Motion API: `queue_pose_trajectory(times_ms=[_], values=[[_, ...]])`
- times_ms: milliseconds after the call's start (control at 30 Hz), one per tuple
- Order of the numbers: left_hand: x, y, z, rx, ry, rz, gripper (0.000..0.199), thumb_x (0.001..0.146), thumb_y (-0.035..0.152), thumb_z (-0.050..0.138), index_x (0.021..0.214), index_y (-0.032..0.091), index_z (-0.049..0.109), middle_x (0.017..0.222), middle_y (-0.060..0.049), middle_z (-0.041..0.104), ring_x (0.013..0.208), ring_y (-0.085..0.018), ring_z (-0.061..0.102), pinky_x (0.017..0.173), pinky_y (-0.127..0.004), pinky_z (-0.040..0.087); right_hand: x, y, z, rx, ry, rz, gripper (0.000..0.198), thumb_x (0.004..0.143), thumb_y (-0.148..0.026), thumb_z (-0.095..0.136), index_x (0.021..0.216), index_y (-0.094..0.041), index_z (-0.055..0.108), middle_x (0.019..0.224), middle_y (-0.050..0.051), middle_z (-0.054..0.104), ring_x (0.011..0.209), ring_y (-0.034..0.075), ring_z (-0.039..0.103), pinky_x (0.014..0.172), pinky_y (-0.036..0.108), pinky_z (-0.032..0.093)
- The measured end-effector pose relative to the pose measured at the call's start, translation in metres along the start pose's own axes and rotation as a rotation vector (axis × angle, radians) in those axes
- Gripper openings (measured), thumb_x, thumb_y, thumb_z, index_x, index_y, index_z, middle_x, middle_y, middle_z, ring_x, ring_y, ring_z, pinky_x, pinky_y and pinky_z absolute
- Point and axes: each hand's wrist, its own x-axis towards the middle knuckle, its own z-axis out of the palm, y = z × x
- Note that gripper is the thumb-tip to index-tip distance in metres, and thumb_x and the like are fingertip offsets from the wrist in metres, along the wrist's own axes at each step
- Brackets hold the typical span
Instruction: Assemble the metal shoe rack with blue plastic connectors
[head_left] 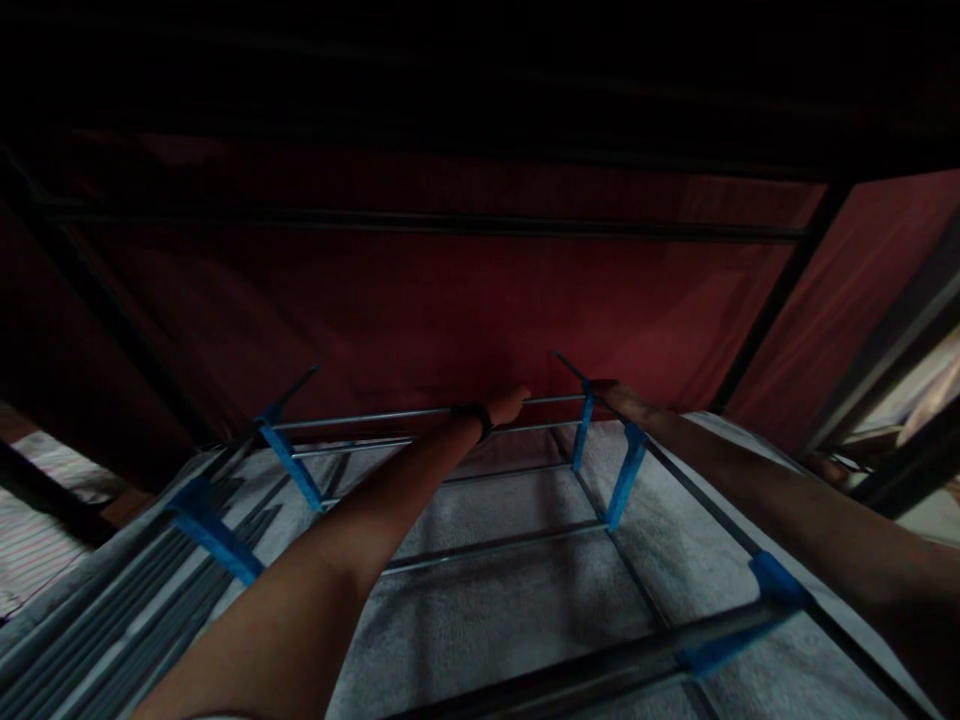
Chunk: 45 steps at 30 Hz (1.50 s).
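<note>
Going from the left, the blue corner connector (292, 464) on that side has no hand on it, so I'd watch that it doesn't twist if the other end takes any force. The left hand (507, 406) looks curled around the far upper tube (382, 417), fingers pretty much closed on it; holding that tube level and square seems the way to go. The right hand (621, 399) is at the far right blue connector (582, 435) and the side rail (701, 497), but it's too dark to tell how closed those fingers are. I'd use steady, straight pressure at that joint. As for the setup, loose grey tubes (180, 615) lie at left, the tubular frame (499, 548) sits mid-view on fuzzy grey cloth (480, 630), red fabric (450, 320) hangs behind, and a dark post (784, 290) slants at right. Dim room, tbh.
</note>
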Motion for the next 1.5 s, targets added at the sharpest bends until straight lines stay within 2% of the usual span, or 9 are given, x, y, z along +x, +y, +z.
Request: queue_pose_trajectory(times_ms=[233,467,633,900,1233,1500], values=[[-0.001,-0.003,0.007,-0.045,0.017,0.037,0.032,0.093,0.005,0.045,0.099,0.015,0.075,0.102,-0.009,0.076,0.094,-0.018,0.069,0.084,-0.025,0.047,-0.002,0.0,-0.003,0.04,-0.055,0.045,0.028,0.091,-0.037,0.058,0.101,-0.015,0.073,0.089,0.009,0.076,0.086,0.021,0.071,0.082,0.028,0.057],[-0.002,-0.008,0.011,-0.096,0.022,0.024,0.033,0.092,0.006,0.044,0.099,0.014,0.075,0.097,-0.01,0.077,0.089,-0.019,0.069,0.083,-0.027,0.049,0.007,0.012,0.003,0.084,-0.045,0.053,0.028,0.091,-0.025,0.051,0.105,-0.012,0.072,0.091,0.009,0.076,0.086,0.018,0.071,0.079,0.025,0.057],[-0.002,-0.008,0.011,-0.137,0.026,0.037,0.034,0.092,0.004,0.043,0.102,0.014,0.074,0.102,-0.01,0.077,0.094,-0.018,0.069,0.084,-0.026,0.049,0.015,0.022,0.002,0.092,-0.051,-0.012,0.024,0.086,-0.034,0.064,0.097,-0.015,0.073,0.086,0.007,0.076,0.083,0.02,0.07,0.074,0.025,0.057],[0.0,-0.01,0.013,-0.082,0.057,0.034,0.033,0.094,0.007,0.045,0.108,0.014,0.074,0.113,-0.012,0.075,0.103,-0.02,0.069,0.089,-0.027,0.049,0.014,0.022,0.007,0.168,-0.02,0.042,0.02,0.088,-0.031,0.062,0.098,-0.018,0.075,0.077,0.004,0.074,0.081,0.019,0.071,0.072,0.023,0.058],[0.0,-0.009,0.013,-0.115,0.034,0.033,0.034,0.094,0.005,0.045,0.11,0.014,0.074,0.111,-0.01,0.076,0.101,-0.019,0.07,0.088,-0.026,0.05,0.019,0.026,0.006,0.136,-0.036,0.04,0.023,0.085,-0.038,0.069,0.095,-0.017,0.073,0.073,0.004,0.072,0.073,0.018,0.069,0.067,0.023,0.055],[-0.001,-0.01,0.013,-0.149,0.047,0.036,0.032,0.094,0.006,0.046,0.108,0.013,0.074,0.11,-0.011,0.076,0.101,-0.02,0.07,0.089,-0.027,0.049,0.024,0.038,0.006,0.194,-0.053,0.0,0.026,0.084,-0.039,0.064,0.096,-0.018,0.073,0.082,0.005,0.074,0.075,0.017,0.068,0.067,0.023,0.054]])
